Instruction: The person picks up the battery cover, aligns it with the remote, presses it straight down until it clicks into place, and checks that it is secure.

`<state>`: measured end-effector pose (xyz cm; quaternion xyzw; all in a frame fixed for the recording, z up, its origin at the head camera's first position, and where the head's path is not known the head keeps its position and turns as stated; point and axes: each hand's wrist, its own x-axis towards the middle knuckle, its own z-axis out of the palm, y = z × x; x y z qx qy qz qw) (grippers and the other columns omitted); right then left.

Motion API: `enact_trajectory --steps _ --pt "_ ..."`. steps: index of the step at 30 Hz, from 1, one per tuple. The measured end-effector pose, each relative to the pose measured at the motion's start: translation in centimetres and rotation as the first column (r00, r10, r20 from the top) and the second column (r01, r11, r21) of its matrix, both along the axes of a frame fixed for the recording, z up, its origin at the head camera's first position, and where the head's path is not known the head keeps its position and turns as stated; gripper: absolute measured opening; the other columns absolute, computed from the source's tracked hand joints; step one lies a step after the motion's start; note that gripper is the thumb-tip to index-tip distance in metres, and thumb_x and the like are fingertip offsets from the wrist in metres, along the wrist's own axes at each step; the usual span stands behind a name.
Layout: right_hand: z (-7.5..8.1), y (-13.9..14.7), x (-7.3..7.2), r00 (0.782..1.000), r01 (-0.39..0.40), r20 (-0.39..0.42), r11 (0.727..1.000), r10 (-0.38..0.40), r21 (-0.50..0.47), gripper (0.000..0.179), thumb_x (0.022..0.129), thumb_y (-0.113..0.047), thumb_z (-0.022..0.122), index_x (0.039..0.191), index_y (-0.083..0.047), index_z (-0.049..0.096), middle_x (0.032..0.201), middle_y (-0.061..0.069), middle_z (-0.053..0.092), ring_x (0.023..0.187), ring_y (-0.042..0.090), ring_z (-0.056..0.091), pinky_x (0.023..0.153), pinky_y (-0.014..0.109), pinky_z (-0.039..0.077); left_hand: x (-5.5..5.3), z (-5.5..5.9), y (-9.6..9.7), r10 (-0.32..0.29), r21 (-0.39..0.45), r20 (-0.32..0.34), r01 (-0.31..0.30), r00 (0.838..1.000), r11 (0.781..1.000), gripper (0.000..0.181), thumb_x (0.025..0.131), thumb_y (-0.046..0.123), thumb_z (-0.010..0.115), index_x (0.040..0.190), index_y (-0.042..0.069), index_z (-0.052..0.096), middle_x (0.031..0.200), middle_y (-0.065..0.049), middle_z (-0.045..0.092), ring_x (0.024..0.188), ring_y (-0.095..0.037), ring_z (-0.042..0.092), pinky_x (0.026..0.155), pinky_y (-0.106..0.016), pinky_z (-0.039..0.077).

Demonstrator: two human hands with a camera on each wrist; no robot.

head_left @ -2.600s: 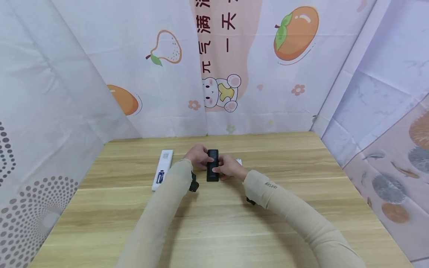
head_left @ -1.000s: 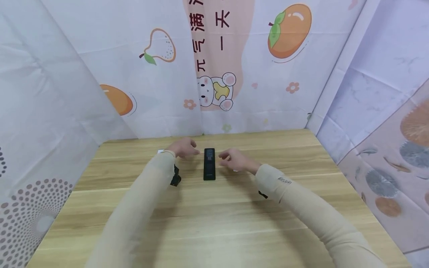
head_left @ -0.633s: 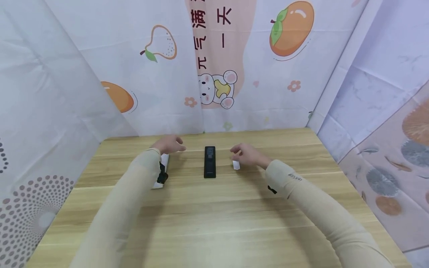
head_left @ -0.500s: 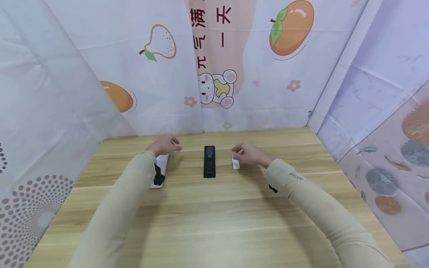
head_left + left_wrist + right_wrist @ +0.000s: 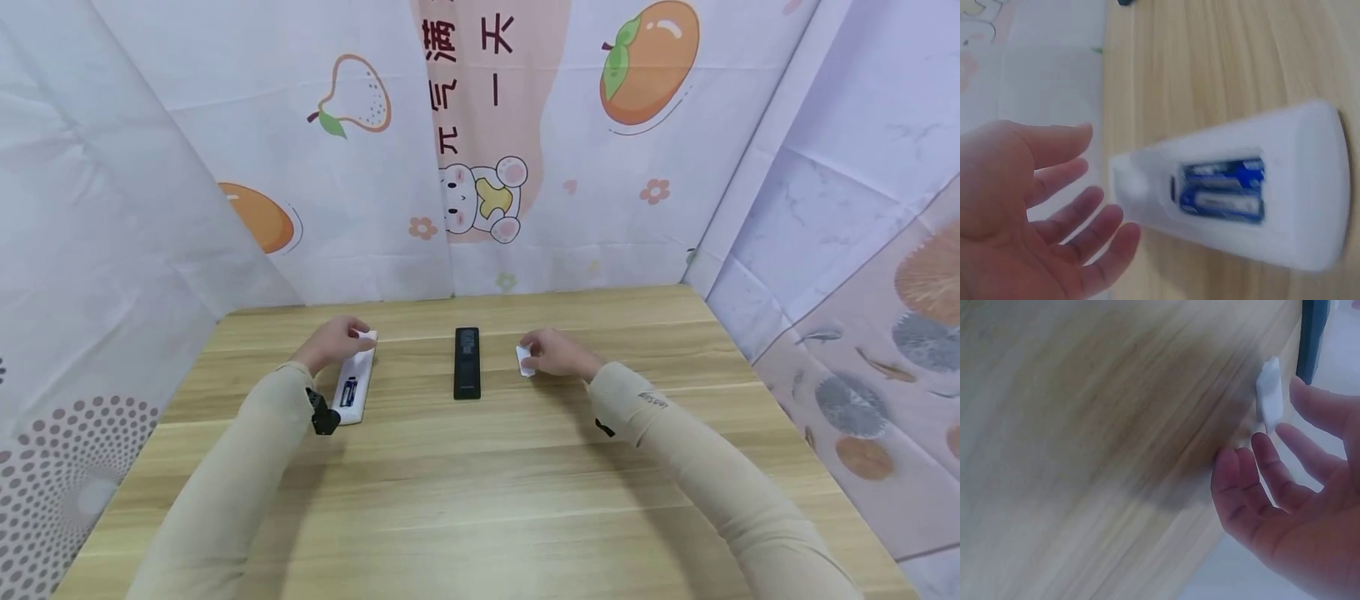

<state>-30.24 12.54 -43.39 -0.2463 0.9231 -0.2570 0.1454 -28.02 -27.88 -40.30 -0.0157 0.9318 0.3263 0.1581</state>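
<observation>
A white remote control [image 5: 356,379] lies back up on the table at the left. Two blue batteries [image 5: 1222,190] sit in its uncovered compartment. My left hand [image 5: 333,340] hovers at the remote's far end, its fingers loosely bent and apart from it in the left wrist view. At the right, a small white battery cover [image 5: 525,361] lies on the table. My right hand [image 5: 557,353] is just beside that cover; in the right wrist view thumb and fingers are spread close to it, with nothing gripped. A black remote control [image 5: 467,363] lies between the hands.
The wooden table [image 5: 450,492] extends toward me in front of the remotes. A printed curtain [image 5: 480,267] stands along its back edge, and more cloth hangs at both sides. Black wrist cameras [image 5: 324,416] are strapped under the sleeves.
Both hands have let go of the black remote and moved apart. The left hand has gone left to the white remote, the right hand to the white cover. The black remote stays in place.
</observation>
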Motion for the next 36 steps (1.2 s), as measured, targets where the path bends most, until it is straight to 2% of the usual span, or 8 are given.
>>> enact_trajectory --steps 4,7,13,19,23,27,36 --pt "-0.2 0.0 -0.5 1.000 0.020 0.010 0.999 -0.020 -0.025 0.051 0.096 -0.011 0.071 0.138 0.011 0.052 0.113 0.025 0.068 0.096 0.028 0.066 0.084 0.039 0.056 -0.2 -0.7 -0.8 0.055 -0.009 0.069 -0.054 0.996 0.998 0.060 0.101 0.029 0.064 0.145 -0.005 0.042 0.143 -0.032 0.043 0.122 -0.041 0.050 0.102 -0.053 0.047" --pt "-0.3 0.2 -0.9 1.000 0.016 -0.003 0.999 -0.016 -0.028 0.054 0.096 -0.010 0.071 0.140 0.011 0.049 0.114 0.026 0.068 0.096 0.028 0.065 0.085 0.040 0.055 -0.6 -1.1 -1.1 0.082 -0.033 0.091 -0.080 0.992 0.996 0.069 0.098 0.032 0.068 0.147 -0.006 0.038 0.139 -0.031 0.046 0.113 -0.038 0.056 0.098 -0.050 0.049" --pt "0.2 0.2 -1.3 0.999 0.030 -0.025 0.998 -0.029 0.050 0.049 0.093 -0.010 0.075 0.137 0.004 0.058 0.125 0.024 0.065 0.106 0.031 0.062 0.095 0.045 0.051 -1.4 -1.4 -1.0 0.172 -0.013 0.109 -0.172 0.979 0.985 0.075 0.092 0.031 0.078 0.145 -0.008 0.040 0.130 -0.028 0.054 0.099 -0.032 0.061 0.083 -0.040 0.054" --pt "1.3 -0.7 -0.8 0.997 0.073 -0.011 0.987 -0.072 0.141 0.048 0.093 -0.010 0.075 0.138 -0.002 0.060 0.137 0.022 0.058 0.117 0.035 0.057 0.101 0.048 0.047 -1.3 -1.5 -1.0 0.243 0.032 0.158 -0.251 0.957 0.967 0.068 0.091 0.031 0.078 0.140 -0.007 0.049 0.122 -0.024 0.060 0.094 -0.031 0.062 0.075 -0.036 0.056" --pt "1.3 -1.3 -0.7 0.997 0.077 -0.016 0.981 -0.075 0.176 0.049 0.092 -0.013 0.077 0.137 -0.002 0.061 0.135 0.021 0.060 0.117 0.035 0.058 0.102 0.047 0.047 -0.9 -1.6 -1.2 0.255 0.040 0.174 -0.266 0.951 0.963 0.066 0.092 0.029 0.078 0.139 -0.008 0.051 0.120 -0.024 0.062 0.093 -0.031 0.062 0.076 -0.036 0.056" --pt "0.9 -1.7 -0.7 0.998 0.070 -0.005 0.984 -0.070 0.167 0.050 0.089 -0.014 0.080 0.134 -0.001 0.062 0.133 0.021 0.062 0.118 0.034 0.059 0.103 0.047 0.047 -0.7 -1.6 -1.3 0.252 0.031 0.192 -0.263 0.948 0.964 0.067 0.092 0.029 0.078 0.139 -0.009 0.049 0.120 -0.026 0.062 0.093 -0.032 0.065 0.077 -0.038 0.058" --pt "0.7 -2.3 -1.1 0.995 0.097 0.020 0.981 -0.102 0.170 0.048 0.089 -0.010 0.079 0.133 -0.003 0.063 0.132 0.020 0.062 0.118 0.034 0.058 0.104 0.047 0.046 -1.0 -1.7 -1.1 0.270 0.052 0.206 -0.286 0.940 0.957 0.066 0.092 0.028 0.078 0.140 -0.008 0.049 0.122 -0.025 0.061 0.094 -0.032 0.063 0.075 -0.036 0.057"
